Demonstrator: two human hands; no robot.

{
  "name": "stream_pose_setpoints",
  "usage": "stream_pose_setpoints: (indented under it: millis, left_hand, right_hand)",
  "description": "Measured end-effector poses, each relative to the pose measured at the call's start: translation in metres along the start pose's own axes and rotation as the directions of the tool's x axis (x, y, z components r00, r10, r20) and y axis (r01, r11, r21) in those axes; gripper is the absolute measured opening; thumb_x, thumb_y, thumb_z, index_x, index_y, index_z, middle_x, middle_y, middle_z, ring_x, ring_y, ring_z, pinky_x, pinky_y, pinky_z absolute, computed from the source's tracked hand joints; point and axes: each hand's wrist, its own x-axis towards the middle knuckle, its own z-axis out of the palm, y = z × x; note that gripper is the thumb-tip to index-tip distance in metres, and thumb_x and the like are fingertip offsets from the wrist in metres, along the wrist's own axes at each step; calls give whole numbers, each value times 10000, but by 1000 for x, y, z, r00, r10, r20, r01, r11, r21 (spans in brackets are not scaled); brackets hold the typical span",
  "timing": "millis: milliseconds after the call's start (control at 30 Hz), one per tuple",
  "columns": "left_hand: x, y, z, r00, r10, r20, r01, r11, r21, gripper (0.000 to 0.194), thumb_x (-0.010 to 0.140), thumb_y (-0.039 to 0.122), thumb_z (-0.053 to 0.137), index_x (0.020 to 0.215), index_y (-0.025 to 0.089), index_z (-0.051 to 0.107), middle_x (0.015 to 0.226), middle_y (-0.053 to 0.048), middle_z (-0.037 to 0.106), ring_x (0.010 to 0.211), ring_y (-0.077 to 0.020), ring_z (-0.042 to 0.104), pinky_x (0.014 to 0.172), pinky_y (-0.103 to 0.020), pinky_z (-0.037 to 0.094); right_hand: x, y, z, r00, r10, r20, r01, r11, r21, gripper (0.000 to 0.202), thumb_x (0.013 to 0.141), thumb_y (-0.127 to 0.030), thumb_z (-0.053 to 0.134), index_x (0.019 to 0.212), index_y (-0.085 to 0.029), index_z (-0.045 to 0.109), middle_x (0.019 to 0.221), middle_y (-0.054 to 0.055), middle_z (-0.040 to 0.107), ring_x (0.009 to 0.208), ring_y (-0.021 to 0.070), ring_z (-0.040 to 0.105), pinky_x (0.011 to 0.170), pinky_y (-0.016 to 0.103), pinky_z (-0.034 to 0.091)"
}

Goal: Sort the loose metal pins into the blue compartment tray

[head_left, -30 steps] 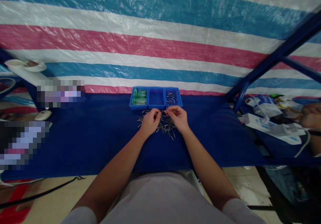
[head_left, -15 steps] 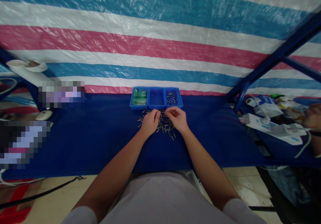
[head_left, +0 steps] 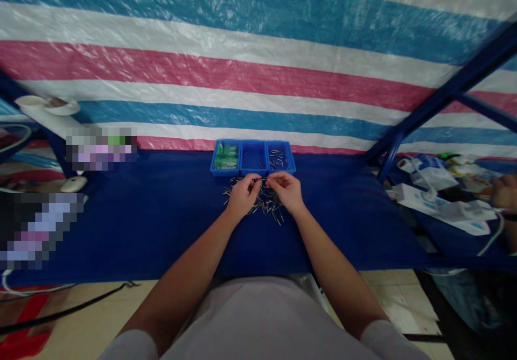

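Above the pile, a thin dark metal pin [head_left: 263,179] spans the gap between my two hands. My left hand [head_left: 243,194] pinches its left end with thumb and fingers. At the other end, the fingertips of my right hand [head_left: 286,189] are closed on it. Loose metal pins [head_left: 266,205] lie scattered under and between my hands, partly hidden by them. Just behind stands a blue three-part tray [head_left: 253,173]. Its left compartment holds green-and-clear packets [head_left: 226,156], the middle a couple of small pins, the right several metal pins [head_left: 278,159].
The dark blue table [head_left: 161,214] backs onto a striped plastic sheet [head_left: 242,75]. On the right are a blue metal frame [head_left: 420,104], a white power strip [head_left: 444,209], bags [head_left: 432,170] and another person's hand [head_left: 504,193]. A white pipe-like object [head_left: 48,118] and blurred-out items are at left.
My left thumb and index finger have parted slightly, showing more of the pin between the hands. Both hands stay over the pile; the view has shifted slightly.
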Motion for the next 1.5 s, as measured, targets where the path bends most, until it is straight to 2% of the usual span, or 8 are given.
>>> stream_pose_setpoints:
  millis: [233,467,600,700,900,1100,1500]
  left_hand:
    - [0,2,-2,1000,13,15,-14,1000,28,266,936,354,395,871,183,588,655,12,575,588,-111,523,606,-230,388]
    - [0,2,-3,1000,-7,13,6,998,63,302,936,379,385,807,184,575,637,10,569,594,-120,522,600,-237,379]
    - [0,3,-3,1000,-8,9,7,999,34,277,930,366,402,842,185,592,662,6,588,610,-120,533,614,-239,394]
    - [0,3,-2,1000,-11,-2,11,1000,-2,234,915,360,442,942,187,598,665,10,592,607,-117,539,606,-234,399]
    - [-1,1,-1,1000,-27,-15,27,999,-25,225,912,327,452,1057,198,565,634,30,568,567,-106,524,571,-225,380]
    - [0,1,-1,999,-20,-34,18,999,-43,203,907,334,462,1020,195,557,589,46,530,533,-100,503,560,-223,377]
    - [-1,1,-2,1000,-15,-16,14,999,-31,186,918,324,435,965,202,568,632,30,562,555,-105,515,565,-221,373]
  right_hand:
    - [-1,0,0,1000,-10,25,10,1000,4,236,634,-317,781,813,-203,678,785,19,707,719,160,663,761,335,548]
    - [-3,2,0,999,-10,50,16,993,-114,214,673,-347,745,828,-207,700,761,28,715,695,172,663,718,334,554]
    - [-3,0,0,999,-15,50,22,990,-143,214,690,-363,728,837,-210,709,762,34,720,698,181,669,713,340,558]
    - [-3,0,0,999,-6,39,11,992,-126,221,685,-366,729,841,-211,714,746,30,721,691,187,676,716,346,561]
    - [0,7,-2,1000,7,19,-5,994,-106,222,675,-350,737,842,-207,716,723,26,718,671,181,677,702,335,562]
    - [1,9,-3,1000,3,21,0,992,-126,231,675,-356,737,849,-205,720,705,23,715,659,179,675,684,327,560]
    - [0,7,-3,999,-4,32,8,992,-129,229,691,-354,730,868,-210,719,709,24,712,655,180,671,679,328,554]
